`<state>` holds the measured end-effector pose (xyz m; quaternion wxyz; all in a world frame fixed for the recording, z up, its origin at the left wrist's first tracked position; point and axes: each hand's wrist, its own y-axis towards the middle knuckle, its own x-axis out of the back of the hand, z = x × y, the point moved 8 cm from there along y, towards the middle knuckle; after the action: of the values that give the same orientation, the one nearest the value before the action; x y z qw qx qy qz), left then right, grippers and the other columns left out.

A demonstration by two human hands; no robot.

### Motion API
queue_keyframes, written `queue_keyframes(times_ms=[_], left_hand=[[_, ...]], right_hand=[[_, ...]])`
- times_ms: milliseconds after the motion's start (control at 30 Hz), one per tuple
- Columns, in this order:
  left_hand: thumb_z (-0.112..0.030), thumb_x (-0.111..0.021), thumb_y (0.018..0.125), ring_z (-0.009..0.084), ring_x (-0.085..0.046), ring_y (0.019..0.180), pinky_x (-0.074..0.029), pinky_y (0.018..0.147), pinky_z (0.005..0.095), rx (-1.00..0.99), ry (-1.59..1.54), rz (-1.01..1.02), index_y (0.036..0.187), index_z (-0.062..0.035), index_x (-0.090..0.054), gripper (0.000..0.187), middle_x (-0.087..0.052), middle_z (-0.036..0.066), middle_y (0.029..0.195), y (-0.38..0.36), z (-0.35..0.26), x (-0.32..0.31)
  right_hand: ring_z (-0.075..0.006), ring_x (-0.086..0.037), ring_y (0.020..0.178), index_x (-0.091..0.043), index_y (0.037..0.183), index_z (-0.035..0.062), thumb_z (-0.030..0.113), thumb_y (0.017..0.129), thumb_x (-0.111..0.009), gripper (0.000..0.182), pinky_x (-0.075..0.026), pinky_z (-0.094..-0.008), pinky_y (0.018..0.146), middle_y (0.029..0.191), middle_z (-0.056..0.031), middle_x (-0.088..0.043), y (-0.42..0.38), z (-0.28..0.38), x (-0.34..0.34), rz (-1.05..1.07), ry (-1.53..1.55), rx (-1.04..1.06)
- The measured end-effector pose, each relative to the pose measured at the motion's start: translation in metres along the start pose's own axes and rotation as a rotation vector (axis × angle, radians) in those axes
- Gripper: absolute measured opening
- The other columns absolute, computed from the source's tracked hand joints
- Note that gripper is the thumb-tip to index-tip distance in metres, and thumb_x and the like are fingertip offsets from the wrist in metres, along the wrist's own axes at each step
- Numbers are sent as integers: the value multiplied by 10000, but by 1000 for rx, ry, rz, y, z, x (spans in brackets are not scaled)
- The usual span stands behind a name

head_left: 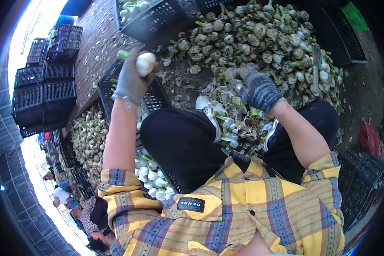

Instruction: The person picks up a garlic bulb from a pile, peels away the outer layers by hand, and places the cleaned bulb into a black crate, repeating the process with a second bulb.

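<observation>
My left hand (131,81), in a pale thin glove, is closed around a white, cleaned garlic bulb (146,64). A short green stem stub sticks out past the other side of the hand. Below that hand is a black plastic crate (158,94), partly hidden by my arm and knee. My right hand (258,88), in a grey striped knit glove, hovers at the near edge of a heap of dirty garlic bulbs (251,38). Its fingers are half bent and apart, with no bulb visible in them. A long metal tool (315,70), perhaps a knife, lies on the heap's right side.
Loose peels (239,123) cover the ground between my shoes. White bulbs (151,173) fill a crate beside my left thigh. Another garlic heap (89,136) lies farther left, near stacked black crates (45,94). More crates stand ahead and right; other people sit at lower left.
</observation>
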<state>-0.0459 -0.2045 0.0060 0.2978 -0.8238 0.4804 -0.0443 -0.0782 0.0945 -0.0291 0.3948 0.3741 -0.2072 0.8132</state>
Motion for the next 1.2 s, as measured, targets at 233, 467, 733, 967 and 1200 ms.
queue_keyframes(times_ms=[233,467,733,967,1200], left_hand=[[-459,-533,840,261,-621,628,-453,322,215,232,-334,-352,946,-131,-556,346,-595,58,783,3,76,157],[-388,-498,877,336,-592,867,-584,572,325,-95,-443,-17,1087,-36,-499,410,-559,209,1012,101,-27,69],[-308,-532,887,213,-594,722,-538,635,330,-150,-191,-148,1020,-69,-528,273,-593,89,836,190,-9,37],[-369,-645,780,347,-536,1064,-433,901,400,-291,1003,-201,1238,-71,-489,568,-540,215,1165,216,176,31],[-329,-647,759,404,-529,1055,-447,881,427,-129,1365,-104,1219,-146,-523,510,-485,260,1189,236,249,22]], right_hand=[[-353,-577,961,-580,1100,55,325,844,-524,377,-452,-431,844,1040,-201,-599,-21,17,-39,442,-145,-10],[-356,-582,925,-582,1087,44,351,838,-515,401,-462,-437,809,983,-206,-611,-11,11,-61,489,-179,23],[-328,-576,960,-563,1112,8,319,858,-511,404,-448,-411,850,1013,-201,-603,-3,6,-64,516,-155,0],[-328,-582,963,-559,1113,16,334,867,-481,410,-452,-419,831,1043,-199,-604,5,-1,-60,548,-115,-68],[-314,-565,1024,-493,1234,17,292,832,-503,487,-443,-393,880,1133,-205,-572,-4,-16,-74,591,-132,19]])
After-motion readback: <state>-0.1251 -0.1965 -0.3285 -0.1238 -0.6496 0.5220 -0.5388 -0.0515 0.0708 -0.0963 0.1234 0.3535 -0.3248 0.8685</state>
